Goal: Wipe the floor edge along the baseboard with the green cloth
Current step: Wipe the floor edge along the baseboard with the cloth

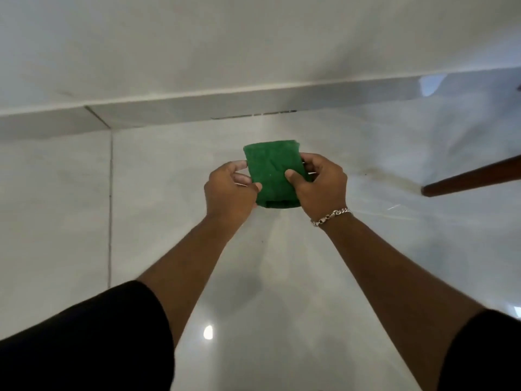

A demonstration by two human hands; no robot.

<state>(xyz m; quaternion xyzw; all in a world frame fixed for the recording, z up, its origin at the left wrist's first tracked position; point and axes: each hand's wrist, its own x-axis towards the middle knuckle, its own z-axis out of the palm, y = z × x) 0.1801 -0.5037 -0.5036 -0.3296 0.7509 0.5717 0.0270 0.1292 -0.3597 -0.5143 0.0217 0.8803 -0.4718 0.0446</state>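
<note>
STATE: left hand [229,190] and right hand [317,184] pinch folded green cloth [272,173] between them, above floor [282,277] | RISK: fold may open before reaching baseboard [197,108] ahead of hands, reducing edge contact

Brown wooden leg [473,177] cut off at right edge
</note>
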